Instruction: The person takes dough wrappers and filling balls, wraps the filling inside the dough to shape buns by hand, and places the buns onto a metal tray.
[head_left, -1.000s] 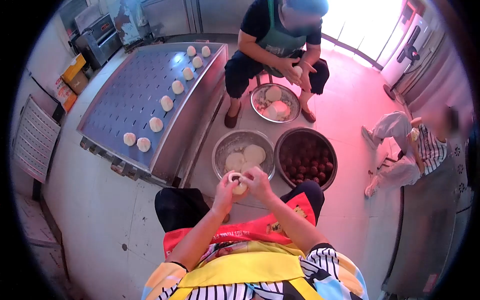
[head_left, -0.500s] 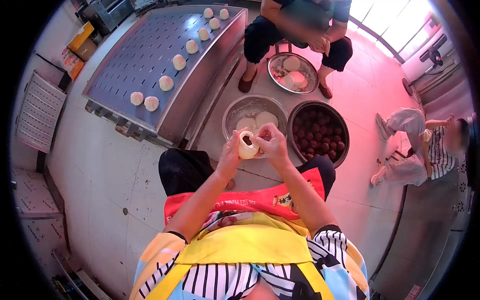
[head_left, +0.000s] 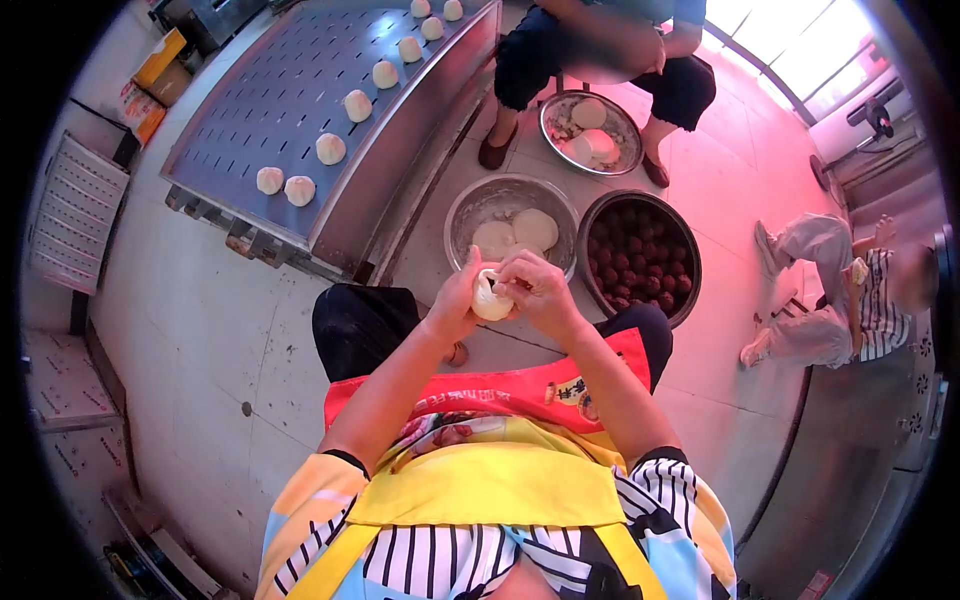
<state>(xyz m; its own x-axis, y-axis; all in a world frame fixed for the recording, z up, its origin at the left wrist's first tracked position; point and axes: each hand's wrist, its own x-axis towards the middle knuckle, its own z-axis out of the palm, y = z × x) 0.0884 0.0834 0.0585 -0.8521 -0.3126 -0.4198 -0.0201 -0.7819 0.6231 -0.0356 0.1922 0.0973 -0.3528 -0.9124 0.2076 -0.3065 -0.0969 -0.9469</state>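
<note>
Cupped in my left hand [head_left: 455, 304] is a filled dough bun [head_left: 490, 301], its pleated wrapper pale and a small dark gap showing at the top. My right hand [head_left: 540, 289] pinches the bun's rim with thumb and fingers closed together. Just beyond my hands, a steel bowl [head_left: 508, 188] holds flat dough rounds [head_left: 535, 230]. To its right stands a dark tub [head_left: 690, 238] of round, dark red filling balls [head_left: 640, 262].
At left, a perforated metal tray [head_left: 235, 130] carries several shaped buns [head_left: 330, 149]. A co-worker [head_left: 600, 40] sits opposite, behind another bowl [head_left: 560, 150] of dough rounds. Another person [head_left: 850, 290] sits at right. My knees flank the work.
The bun's wide opening has narrowed to a small gap as my right fingers gather its edge. My right hand has shifted slightly left, over the bun. The view has tilted slightly.
</note>
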